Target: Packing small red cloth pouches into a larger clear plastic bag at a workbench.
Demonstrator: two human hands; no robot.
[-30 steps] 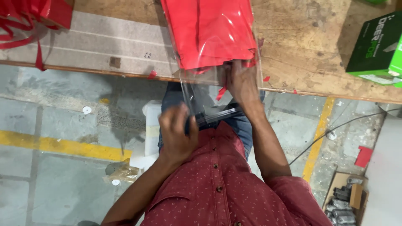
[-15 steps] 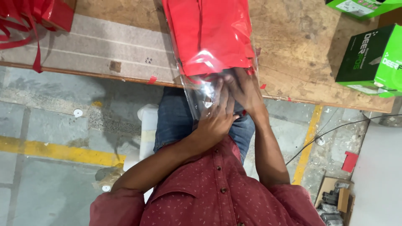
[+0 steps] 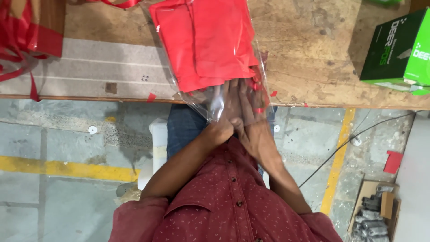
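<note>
We see bright red cloth (image 3: 208, 42) inside a clear, shiny plastic bag (image 3: 215, 101). Our shirt (image 3: 233, 206) is dark red with tiny pale dots and dark buttons. Our jeans (image 3: 183, 130) are blue. The table (image 3: 304, 49) is brown wood, with a pale grey strip (image 3: 96, 67) on the left. Far right sits a green box (image 3: 398, 47) with white marks. Far left are red ribbons (image 3: 20, 40). The floor (image 3: 53, 134) is grey with yellow lines (image 3: 67, 168).

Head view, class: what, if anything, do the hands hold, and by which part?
Both hands, left and right, press the open near end of the clear plastic bag of folded red cloth.
</note>
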